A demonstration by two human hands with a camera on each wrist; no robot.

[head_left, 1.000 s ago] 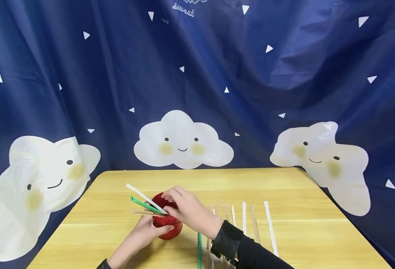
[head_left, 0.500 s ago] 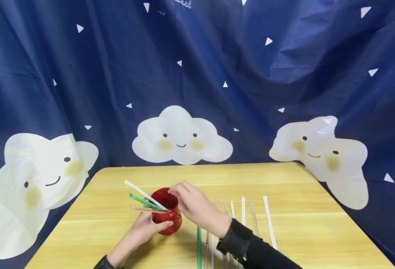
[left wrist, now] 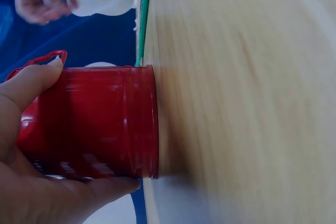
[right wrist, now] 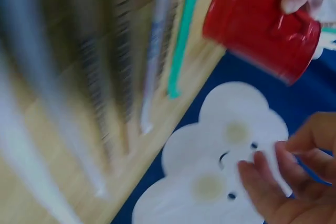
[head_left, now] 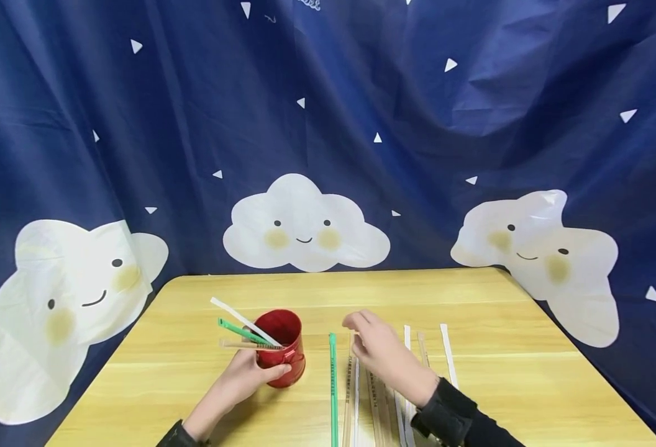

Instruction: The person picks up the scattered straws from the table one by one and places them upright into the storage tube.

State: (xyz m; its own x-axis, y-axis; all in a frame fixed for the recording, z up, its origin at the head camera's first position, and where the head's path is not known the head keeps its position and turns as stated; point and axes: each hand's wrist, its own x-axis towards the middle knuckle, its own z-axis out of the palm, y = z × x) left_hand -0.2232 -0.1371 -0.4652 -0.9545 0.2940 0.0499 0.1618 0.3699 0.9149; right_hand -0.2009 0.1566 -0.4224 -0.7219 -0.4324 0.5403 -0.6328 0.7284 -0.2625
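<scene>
My left hand (head_left: pixel 241 377) grips a red metal can (head_left: pixel 297 365) with a small handle, thumb on one side and fingers round the other. The can (left wrist: pixel 100 124) stands upright on the table. A white wrapped straw (head_left: pixel 241 318), a green wrapped straw (head_left: pixel 240 329) and a brown wrapped straw (head_left: pixel 244 344) lean out over its left rim. To the right, my right hand (head_left: pixel 391 357) is held above a row of wrapped straws, fingers loosely bent. Nothing shows between its fingers (right wrist: pixel 255 182) in the right wrist view.
Several wrapped straws lie side by side right of the can, from a green straw (head_left: pixel 333 391) to a white straw (head_left: pixel 449 354) at the far right. Behind the wooden table (head_left: pixel 194 298) hangs a dark blue curtain (head_left: pixel 417 155) with cloud prints.
My right hand has left the can's mouth and moved right, over the row of straws. The left hand keeps its grip on the can, and the straws in it lean as before.
</scene>
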